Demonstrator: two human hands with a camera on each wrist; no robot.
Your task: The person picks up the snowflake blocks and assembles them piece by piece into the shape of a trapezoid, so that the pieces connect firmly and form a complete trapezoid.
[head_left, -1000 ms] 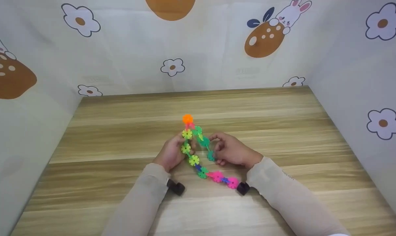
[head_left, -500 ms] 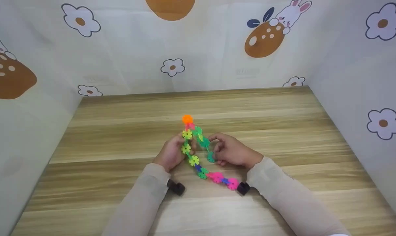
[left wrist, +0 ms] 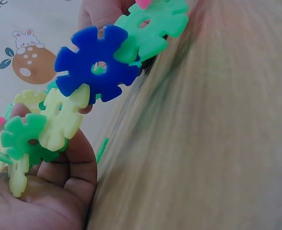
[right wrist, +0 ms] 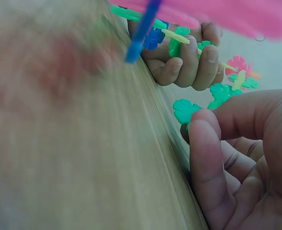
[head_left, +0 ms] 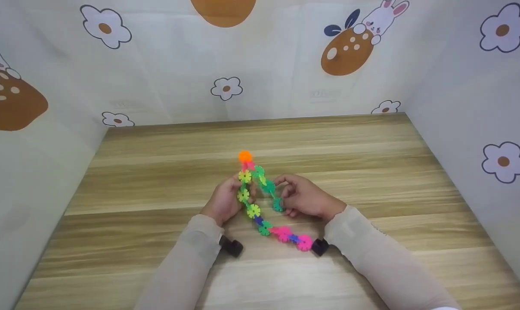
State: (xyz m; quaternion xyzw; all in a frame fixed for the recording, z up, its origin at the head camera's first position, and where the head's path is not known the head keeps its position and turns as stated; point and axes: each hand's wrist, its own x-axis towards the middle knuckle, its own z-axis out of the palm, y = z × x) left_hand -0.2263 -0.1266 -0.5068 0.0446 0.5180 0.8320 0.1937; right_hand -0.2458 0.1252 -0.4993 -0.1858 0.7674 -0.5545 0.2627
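A chain of interlocking plastic snowflake discs hangs bent between the two hands, with an orange disc [head_left: 245,156] at its far tip. My left hand [head_left: 225,200] grips the yellow and green stretch, its fingers curled behind the yellow discs [head_left: 243,195]. At the end of the other branch, my right hand [head_left: 307,196] pinches a green disc [right wrist: 184,110] between thumb and forefinger. A blue disc [left wrist: 97,62] joins the yellow stretch to another green disc [left wrist: 152,28]. From there the chain runs to pink discs [head_left: 304,242], which trail near the right wrist.
The wood-grain table [head_left: 156,172] lies beneath both hands. White cloth walls [head_left: 277,51] printed with flowers and rabbits enclose it at the back and sides. A small black wrist camera [head_left: 231,247] juts inward from the left cuff, another black camera [head_left: 320,247] from the right.
The chain has shifted very slightly left, and its pink end sits a little left of before. Both hands keep their hold and have hardly moved.
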